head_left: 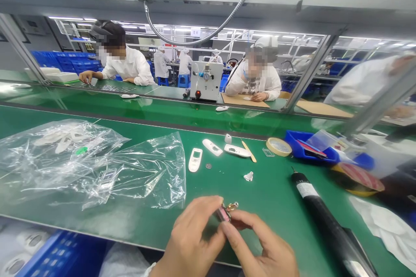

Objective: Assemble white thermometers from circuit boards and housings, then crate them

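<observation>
Between the fingertips of my left hand [191, 233] and my right hand [260, 242] is a small electronic assembly [224, 213], with a pinkish block and a metal tip pointing right. Both hands are closed on it, just above the near part of the green bench. Beyond them lie a white shell with a square window [195, 159], a second white shell [212, 147] and a longer white casing [237, 150]. A round coin-like disc [208, 166] and a small white piece [248, 176] rest nearby. A yellow stick [248, 151] touches the long casing's end.
Clear plastic bags [149, 169] with white parts cover the left. To the right lie a black electric screwdriver [328, 225], a tape roll [278, 146], a blue bin [302, 147] and white cloth [386, 229]. A conveyor [156, 110] separates me from co-workers. A blue crate [55, 255] stands below left.
</observation>
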The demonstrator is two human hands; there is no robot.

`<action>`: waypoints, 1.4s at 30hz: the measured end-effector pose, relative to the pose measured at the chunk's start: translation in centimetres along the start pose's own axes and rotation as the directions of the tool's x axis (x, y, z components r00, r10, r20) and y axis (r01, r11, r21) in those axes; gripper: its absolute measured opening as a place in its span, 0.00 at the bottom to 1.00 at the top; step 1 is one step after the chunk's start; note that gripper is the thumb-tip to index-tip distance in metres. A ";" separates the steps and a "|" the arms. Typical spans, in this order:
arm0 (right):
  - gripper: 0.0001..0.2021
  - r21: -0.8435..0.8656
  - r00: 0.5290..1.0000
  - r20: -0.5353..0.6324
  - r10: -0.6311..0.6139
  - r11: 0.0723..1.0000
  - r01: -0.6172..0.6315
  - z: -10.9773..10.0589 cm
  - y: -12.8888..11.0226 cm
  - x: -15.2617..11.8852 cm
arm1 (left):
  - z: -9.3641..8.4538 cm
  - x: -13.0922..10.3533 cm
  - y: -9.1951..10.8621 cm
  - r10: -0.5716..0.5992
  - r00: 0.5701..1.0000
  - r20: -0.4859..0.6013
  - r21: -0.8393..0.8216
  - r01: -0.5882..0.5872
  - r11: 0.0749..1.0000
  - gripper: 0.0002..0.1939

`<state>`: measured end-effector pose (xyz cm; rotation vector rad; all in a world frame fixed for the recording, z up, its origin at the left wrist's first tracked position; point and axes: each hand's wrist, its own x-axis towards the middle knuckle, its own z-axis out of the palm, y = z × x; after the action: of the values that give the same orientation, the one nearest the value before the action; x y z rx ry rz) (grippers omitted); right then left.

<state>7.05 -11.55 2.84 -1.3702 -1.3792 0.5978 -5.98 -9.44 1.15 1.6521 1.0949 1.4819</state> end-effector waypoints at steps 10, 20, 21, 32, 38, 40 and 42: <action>0.07 0.183 0.964 0.195 0.181 0.959 -0.217 -1.4 1.0 1.4 | -0.6 0.5 0.6 -0.183 0.955 0.235 0.003 0.188 0.982 0.20; 0.09 0.283 0.891 0.384 0.240 0.888 -0.362 -1.7 0.9 1.8 | -0.9 2.3 1.3 -0.403 0.813 0.421 -0.239 0.528 0.815 0.12; 0.09 0.281 0.894 0.379 0.241 0.890 -0.359 -1.7 1.0 1.8 | -0.8 2.3 1.3 -0.404 0.811 0.422 -0.235 0.529 0.815 0.12; 0.09 0.396 0.880 0.415 0.229 0.826 -0.402 -0.9 1.9 1.0 | -0.5 1.6 0.3 -0.406 0.777 0.480 -0.375 0.600 0.706 0.10; 0.07 0.410 0.914 0.372 0.161 0.855 -0.317 -1.0 2.1 1.1 | -0.5 1.1 -0.1 -0.423 0.775 0.470 -0.399 0.614 0.681 0.07; 0.05 0.419 0.919 0.368 0.141 0.857 -0.299 -1.2 2.1 1.3 | -0.5 1.0 -0.2 -0.430 0.764 0.481 -0.400 0.628 0.668 0.07; 0.04 0.426 0.910 0.396 0.121 0.854 -0.299 -1.6 2.1 1.5 | -0.4 1.0 -0.3 -0.413 0.755 0.509 -0.410 0.634 0.655 0.08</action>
<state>9.59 -10.26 1.99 -1.0395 -1.2419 1.3035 -6.39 -8.42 1.34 0.9925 0.7291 0.9070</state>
